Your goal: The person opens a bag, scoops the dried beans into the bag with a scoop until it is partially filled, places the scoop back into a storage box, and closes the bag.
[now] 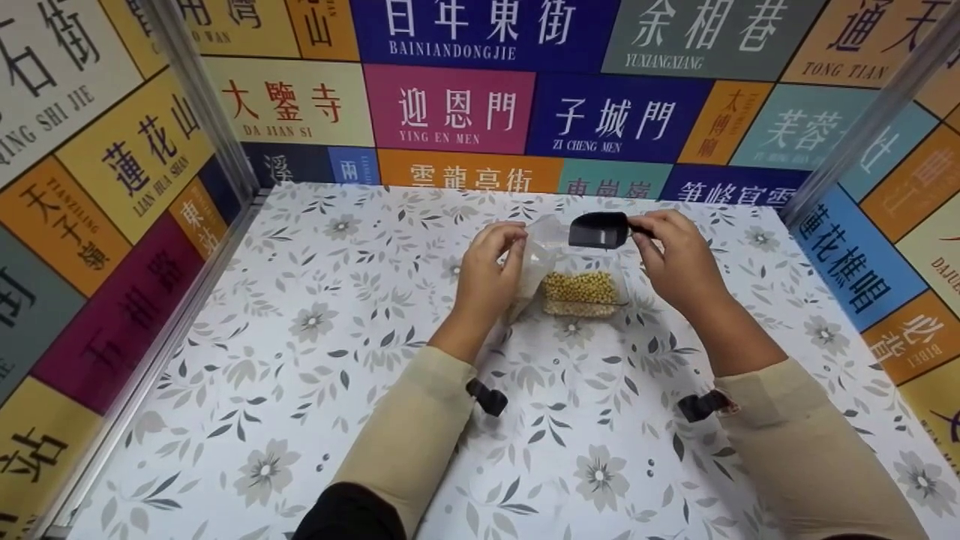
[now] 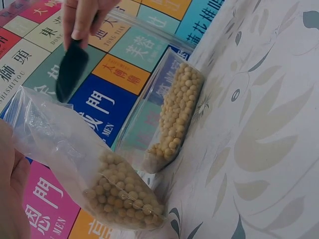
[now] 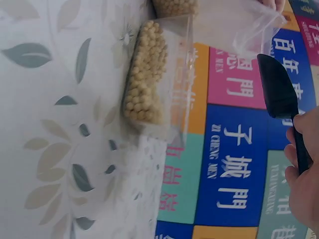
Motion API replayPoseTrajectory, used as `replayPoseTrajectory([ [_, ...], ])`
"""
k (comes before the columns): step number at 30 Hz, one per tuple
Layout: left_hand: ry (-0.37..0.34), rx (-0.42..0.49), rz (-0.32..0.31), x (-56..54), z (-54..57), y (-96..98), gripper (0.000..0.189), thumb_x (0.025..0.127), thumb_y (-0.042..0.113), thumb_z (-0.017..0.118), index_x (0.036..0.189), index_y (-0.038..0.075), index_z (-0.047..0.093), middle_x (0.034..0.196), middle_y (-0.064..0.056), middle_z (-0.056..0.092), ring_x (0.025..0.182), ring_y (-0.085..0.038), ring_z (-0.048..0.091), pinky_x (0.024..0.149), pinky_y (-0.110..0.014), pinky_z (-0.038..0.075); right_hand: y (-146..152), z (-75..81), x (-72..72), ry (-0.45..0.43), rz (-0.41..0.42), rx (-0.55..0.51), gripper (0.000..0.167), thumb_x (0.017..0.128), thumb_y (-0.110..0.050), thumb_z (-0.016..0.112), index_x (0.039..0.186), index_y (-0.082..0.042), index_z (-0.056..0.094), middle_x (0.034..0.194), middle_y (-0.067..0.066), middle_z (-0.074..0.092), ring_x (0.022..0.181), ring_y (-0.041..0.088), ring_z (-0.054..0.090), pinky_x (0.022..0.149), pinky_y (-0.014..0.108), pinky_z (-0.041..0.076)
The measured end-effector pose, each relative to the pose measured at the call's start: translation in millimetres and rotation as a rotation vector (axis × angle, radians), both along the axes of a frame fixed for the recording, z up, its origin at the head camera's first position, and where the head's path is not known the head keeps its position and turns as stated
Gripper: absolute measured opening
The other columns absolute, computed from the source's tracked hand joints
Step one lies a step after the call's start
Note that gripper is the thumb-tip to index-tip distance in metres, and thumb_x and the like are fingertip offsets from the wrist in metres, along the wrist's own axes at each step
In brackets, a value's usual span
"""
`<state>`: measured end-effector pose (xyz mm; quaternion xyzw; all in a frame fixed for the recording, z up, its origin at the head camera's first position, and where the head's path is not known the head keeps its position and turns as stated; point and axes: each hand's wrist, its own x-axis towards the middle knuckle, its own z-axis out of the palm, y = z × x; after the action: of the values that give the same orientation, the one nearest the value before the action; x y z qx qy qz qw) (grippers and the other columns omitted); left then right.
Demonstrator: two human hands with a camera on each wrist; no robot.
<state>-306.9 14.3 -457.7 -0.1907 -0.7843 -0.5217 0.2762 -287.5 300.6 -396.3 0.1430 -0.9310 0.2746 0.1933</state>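
My left hand [image 1: 491, 266] grips the top of a clear plastic bag [image 2: 60, 129] partly filled with round yellow beans [image 2: 122, 196]. Beside the bag, a clear rectangular container [image 3: 179, 74] stands on the table, its lower part filled with the same kind of beans [image 1: 577, 289]. In my right hand [image 1: 679, 255] is the handle of a black scoop [image 1: 598, 230], held above the container with its blade toward the bag's mouth. The right wrist view shows the fingers curled round the scoop handle [image 3: 300, 149].
A white tablecloth [image 1: 300, 405] with grey leaves and flowers covers the table. Colourful panels [image 1: 450, 105] with printed characters stand along the back and both sides, with metal posts [image 1: 217, 112] at the corners. Small black devices [image 1: 487, 397] sit at both wrists.
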Motion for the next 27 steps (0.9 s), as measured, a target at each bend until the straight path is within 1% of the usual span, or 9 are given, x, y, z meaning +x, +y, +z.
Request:
replayPoseTrajectory([
  [5,-0.021,-0.014,0.01,-0.3,0.2,-0.1,0.014,0.108,0.018,0.064,0.114,0.012,0.074,0.13,0.0,0.074,0.122,-0.014,0.07,0.106,-0.017,0.057,11.5,-11.1,-5.5,-0.101,-0.031,0.01,0.035,0.112,-0.02,0.057,0.142,-0.007,0.067,0.14,0.016,0.063,0.133,0.04,0.058,0.109,0.06,0.05],
  [10,-0.019,-0.004,0.013,-0.8,0.0,-0.2,0.012,0.108,0.017,0.065,0.113,0.011,0.075,0.129,-0.001,0.075,0.121,-0.014,0.07,0.106,-0.017,0.057,18.3,-18.5,-9.8,-0.186,-0.049,0.029,0.035,0.112,-0.021,0.057,0.144,-0.008,0.066,0.141,0.015,0.062,0.133,0.04,0.059,0.108,0.06,0.052],
  [14,-0.015,0.002,0.014,-1.4,-0.6,-0.2,0.012,0.107,0.016,0.065,0.112,0.011,0.075,0.128,-0.001,0.075,0.122,-0.014,0.07,0.106,-0.017,0.056,20.9,-23.1,-12.4,-0.263,-0.054,0.085,0.036,0.112,-0.02,0.055,0.144,-0.008,0.065,0.142,0.016,0.061,0.131,0.041,0.059,0.106,0.061,0.052],
  [17,-0.021,0.009,0.011,-1.4,-1.1,-0.1,0.012,0.107,0.015,0.065,0.112,0.011,0.075,0.128,-0.001,0.075,0.122,-0.014,0.07,0.107,-0.017,0.056,21.4,-26.8,-14.1,-0.306,-0.046,0.141,0.035,0.112,-0.018,0.055,0.145,-0.008,0.065,0.141,0.017,0.06,0.129,0.041,0.059,0.102,0.061,0.053],
  [19,-0.029,0.013,0.009,-1.3,-1.1,0.2,0.011,0.107,0.015,0.065,0.112,0.011,0.075,0.128,-0.001,0.075,0.122,-0.013,0.07,0.107,-0.017,0.056,21.6,-29.6,-15.5,-0.309,-0.04,0.177,0.035,0.111,-0.015,0.056,0.144,-0.007,0.065,0.14,0.018,0.061,0.128,0.042,0.06,0.1,0.059,0.054],
  [21,-0.038,0.015,0.006,-0.9,-0.6,0.5,0.011,0.107,0.014,0.065,0.112,0.012,0.075,0.128,0.0,0.074,0.122,-0.012,0.07,0.107,-0.017,0.056,20.9,-32.2,-16.2,-0.286,-0.032,0.211,0.034,0.11,-0.013,0.057,0.142,-0.005,0.067,0.137,0.018,0.063,0.125,0.042,0.061,0.097,0.059,0.054],
  [27,-0.042,0.015,0.001,-0.2,0.7,0.0,0.012,0.107,0.015,0.064,0.113,0.012,0.074,0.13,0.0,0.074,0.124,-0.012,0.069,0.108,-0.016,0.055,16.0,-36.1,-15.2,-0.158,-0.003,0.295,0.027,0.107,-0.008,0.062,0.132,-0.003,0.072,0.126,0.019,0.068,0.118,0.045,0.063,0.1,0.061,0.054],
])
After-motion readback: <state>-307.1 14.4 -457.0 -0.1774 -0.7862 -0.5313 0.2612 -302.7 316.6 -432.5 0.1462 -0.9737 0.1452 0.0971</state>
